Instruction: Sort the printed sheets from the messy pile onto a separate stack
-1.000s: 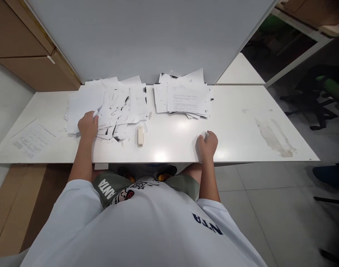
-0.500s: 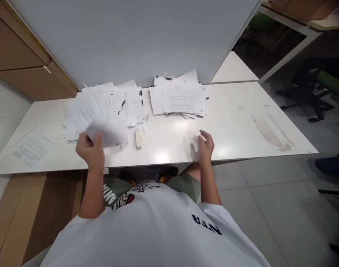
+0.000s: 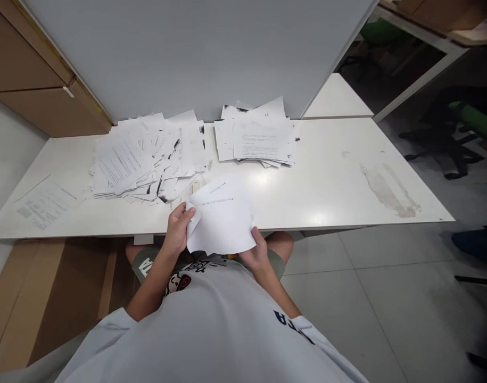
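Observation:
A white sheet of paper [image 3: 223, 221] with a few printed lines is held between both hands over the table's front edge. My left hand [image 3: 179, 226] pinches its left side, where a corner is bent over. My right hand [image 3: 256, 250] grips the lower right edge, its fingers partly hidden beneath the sheet. Beyond my left hand spreads a loose pile of printed papers [image 3: 123, 162], some with black smudges. A neater stack of papers [image 3: 259, 135] lies to the right of that pile. The cream stapler-like object [image 3: 196, 186] is mostly covered by the held sheet.
The white table [image 3: 323, 186] bears a worn brown patch [image 3: 390, 189] at its right. A single printed sheet [image 3: 47, 205] lies at the left end. A grey panel [image 3: 195, 58] rises behind the piles. Cardboard boxes [image 3: 27, 64] stand at the left, and an office chair [image 3: 446, 138] at the right.
My left hand has brought the sheet from the left pile to the right, in front of my body. My right hand has moved left and down and taken hold of the sheet's right side.

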`<state>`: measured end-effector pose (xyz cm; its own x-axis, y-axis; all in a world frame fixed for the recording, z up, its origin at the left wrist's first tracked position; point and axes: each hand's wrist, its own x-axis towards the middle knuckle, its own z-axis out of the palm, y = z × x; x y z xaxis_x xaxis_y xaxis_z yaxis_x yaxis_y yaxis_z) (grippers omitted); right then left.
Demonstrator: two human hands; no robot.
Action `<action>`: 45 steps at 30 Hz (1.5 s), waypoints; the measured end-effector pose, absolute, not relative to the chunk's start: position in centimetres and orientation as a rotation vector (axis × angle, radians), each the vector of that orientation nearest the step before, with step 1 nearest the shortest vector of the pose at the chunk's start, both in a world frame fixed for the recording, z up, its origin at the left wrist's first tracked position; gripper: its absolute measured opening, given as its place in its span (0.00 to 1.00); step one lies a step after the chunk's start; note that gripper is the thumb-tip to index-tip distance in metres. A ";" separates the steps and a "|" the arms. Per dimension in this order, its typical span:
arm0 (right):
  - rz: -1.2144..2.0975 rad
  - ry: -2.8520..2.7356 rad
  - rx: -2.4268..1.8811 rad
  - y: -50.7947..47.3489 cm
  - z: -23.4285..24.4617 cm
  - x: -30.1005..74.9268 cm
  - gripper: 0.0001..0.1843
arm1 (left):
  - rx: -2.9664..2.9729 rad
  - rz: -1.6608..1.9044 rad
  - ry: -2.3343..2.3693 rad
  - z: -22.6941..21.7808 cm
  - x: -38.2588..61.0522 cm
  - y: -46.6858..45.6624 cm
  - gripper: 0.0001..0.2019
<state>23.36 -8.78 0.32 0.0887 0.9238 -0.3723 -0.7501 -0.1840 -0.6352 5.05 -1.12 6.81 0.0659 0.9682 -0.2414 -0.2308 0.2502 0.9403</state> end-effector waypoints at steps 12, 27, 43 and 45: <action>1.249 -0.466 -1.092 -10.2 0.1 28.9 0.20 | 0.757 0.753 1.123 4.6 4.1 -2.7 0.20; 1.373 -0.667 -1.286 -13.6 1.7 30.3 0.12 | 0.547 0.962 1.223 1.9 1.6 -6.3 0.28; 0.961 -0.769 -1.439 -13.2 2.5 27.9 0.18 | 0.628 1.150 1.251 1.8 3.6 -7.5 0.22; 0.985 -0.748 -1.426 -13.2 2.2 27.6 0.21 | 0.639 1.156 1.261 1.8 3.5 -7.4 0.22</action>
